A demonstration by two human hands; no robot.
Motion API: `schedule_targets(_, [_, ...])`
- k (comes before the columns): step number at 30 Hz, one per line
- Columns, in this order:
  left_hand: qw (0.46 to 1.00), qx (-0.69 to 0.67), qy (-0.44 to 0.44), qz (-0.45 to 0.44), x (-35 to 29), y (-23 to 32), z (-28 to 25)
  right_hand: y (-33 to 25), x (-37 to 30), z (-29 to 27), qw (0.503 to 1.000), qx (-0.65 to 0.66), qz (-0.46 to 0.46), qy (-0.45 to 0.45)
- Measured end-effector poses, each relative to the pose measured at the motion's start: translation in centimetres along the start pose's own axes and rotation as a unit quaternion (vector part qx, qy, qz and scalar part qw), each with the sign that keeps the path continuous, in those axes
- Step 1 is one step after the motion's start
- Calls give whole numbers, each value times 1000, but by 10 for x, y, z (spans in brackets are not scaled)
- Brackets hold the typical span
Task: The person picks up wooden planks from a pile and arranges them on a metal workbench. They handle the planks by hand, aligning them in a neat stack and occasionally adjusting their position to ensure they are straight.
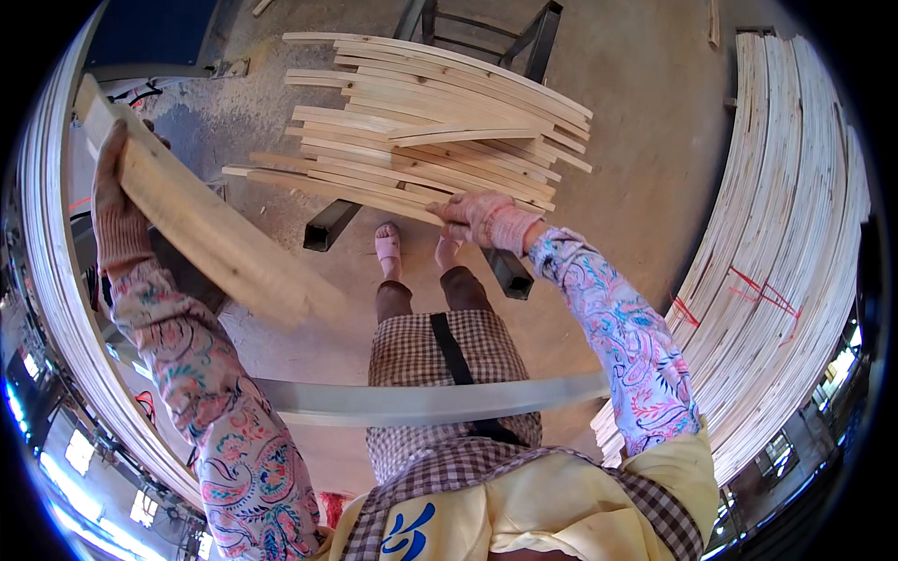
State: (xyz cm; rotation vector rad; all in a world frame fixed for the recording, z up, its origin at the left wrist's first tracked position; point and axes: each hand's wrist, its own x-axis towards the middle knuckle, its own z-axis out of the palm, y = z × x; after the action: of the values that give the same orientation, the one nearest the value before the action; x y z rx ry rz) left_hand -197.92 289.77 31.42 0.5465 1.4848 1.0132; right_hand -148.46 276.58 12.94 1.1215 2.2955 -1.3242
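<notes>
My left hand [117, 201], in a pinkish knit glove, is closed around a pale wooden board [201, 215] raised at the left. The board slants down towards my middle and its near end is smeared by motion. Ahead of me several wooden slats [421, 107] lie in a loose pile, their ends uneven, with one short slat [458, 136] resting askew on top. My right hand [482, 217], gloved too, is closed on the near edge of the pile, around the right end of the nearest wooden slat [374, 194]. Its fingertips are partly hidden.
Dark square metal beams [327, 224] support the pile, and a dark metal frame [505, 42] stands beyond it. A pale grey rail [430, 400] crosses before my waist. Tall stacks of boards stand at the right [772, 224] and left [61, 280]. Sawdust lies on the floor.
</notes>
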Motion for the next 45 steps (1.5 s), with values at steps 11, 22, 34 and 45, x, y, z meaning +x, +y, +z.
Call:
schedule_targets(11, [979,-193,-64,15,-29,-81,103,-15,28,14,975,-174,134,-26])
schedule_targets(22, [988,-130,-68,-57,-41,-92,176,-75,-11,-94,533,-648,106,534])
schedule_targets(34, [985,-136,-82,-74,-59,-102,196,-188,-62,-113,938,251,48,233])
schedule_targets(45, [960,-234,-156,6,-129,-121,188,-154,-38,-88,866,425,-77,251])
